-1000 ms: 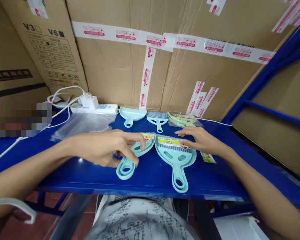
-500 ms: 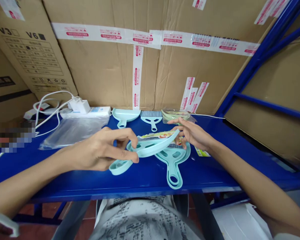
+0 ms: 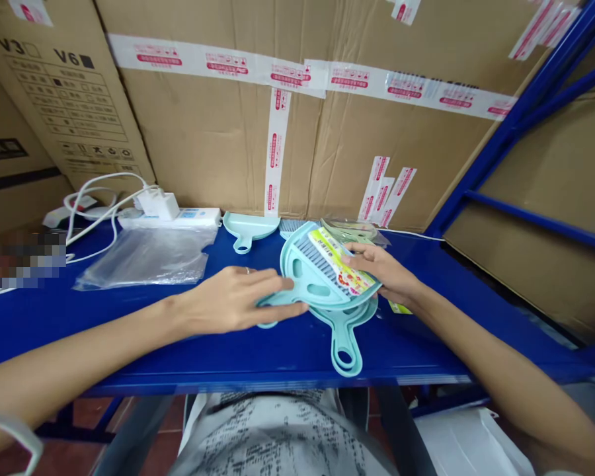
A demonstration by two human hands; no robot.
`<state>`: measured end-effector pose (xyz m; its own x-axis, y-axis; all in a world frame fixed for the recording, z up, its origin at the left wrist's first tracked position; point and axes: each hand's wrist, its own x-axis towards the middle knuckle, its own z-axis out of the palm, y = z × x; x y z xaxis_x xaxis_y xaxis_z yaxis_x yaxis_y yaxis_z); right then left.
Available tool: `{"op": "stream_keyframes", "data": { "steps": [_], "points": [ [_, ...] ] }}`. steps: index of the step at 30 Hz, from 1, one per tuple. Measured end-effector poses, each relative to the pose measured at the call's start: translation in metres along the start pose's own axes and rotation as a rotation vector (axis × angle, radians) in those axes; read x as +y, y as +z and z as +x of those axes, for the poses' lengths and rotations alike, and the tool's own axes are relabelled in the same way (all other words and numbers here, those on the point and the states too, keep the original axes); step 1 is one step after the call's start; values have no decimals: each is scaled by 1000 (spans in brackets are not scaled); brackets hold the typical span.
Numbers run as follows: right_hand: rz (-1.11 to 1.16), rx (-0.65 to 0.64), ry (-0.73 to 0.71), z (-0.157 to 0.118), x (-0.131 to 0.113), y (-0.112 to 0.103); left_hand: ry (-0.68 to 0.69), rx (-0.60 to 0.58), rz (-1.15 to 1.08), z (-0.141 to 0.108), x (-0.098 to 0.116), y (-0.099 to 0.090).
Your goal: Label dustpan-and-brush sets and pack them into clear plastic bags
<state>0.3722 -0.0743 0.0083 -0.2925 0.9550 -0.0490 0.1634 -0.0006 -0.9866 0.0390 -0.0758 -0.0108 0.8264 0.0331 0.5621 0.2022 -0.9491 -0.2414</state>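
Note:
A light-blue dustpan with a brush nested in it point(image 3: 305, 285) is tilted above the table, a yellow printed card point(image 3: 344, 261) lying over its grey bristles. My right hand point(image 3: 384, 268) grips its right edge, thumb on the card. My left hand point(image 3: 242, 297) lies across the handle with fingers stretched out; the handle is mostly hidden beneath them. Below, partly covered, another light-blue dustpan and brush set point(image 3: 344, 330) rests on the blue table, handle toward me. At the back are a separate dustpan point(image 3: 250, 228) and a brush point(image 3: 290, 227), the brush mostly hidden.
Clear plastic bags point(image 3: 149, 261) lie on the left of the table, before a white power strip point(image 3: 198, 217) with cables. A wrapped green item point(image 3: 352, 231) sits at the back. Cardboard boxes point(image 3: 203, 145) wall the rear; a blue metal frame point(image 3: 496, 158) rises on the right.
The held dustpan and brush set has been turned so its card and bristles face up toward me. My right hand has closed on its edge. My left hand's fingers have straightened from their grip.

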Motion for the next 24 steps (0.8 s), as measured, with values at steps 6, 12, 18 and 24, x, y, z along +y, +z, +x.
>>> {"op": "stream_keyframes", "data": {
  "steps": [6, 12, 18, 24],
  "points": [
    [85, 199, -208, -2, -1, 8, -623, 332, -1114, 8, 1, 8],
    [71, 234, -251, -6, 0, 18, -909, 329, -1415, 13, 1, 9],
    [-107, 177, -318, -10, -4, 17, -925, 307, -1495, 7, -8, 16],
    [-137, 107, -328, -11, -4, 10, -966, 305, -1470, 6, -14, 11]
  ]
}}
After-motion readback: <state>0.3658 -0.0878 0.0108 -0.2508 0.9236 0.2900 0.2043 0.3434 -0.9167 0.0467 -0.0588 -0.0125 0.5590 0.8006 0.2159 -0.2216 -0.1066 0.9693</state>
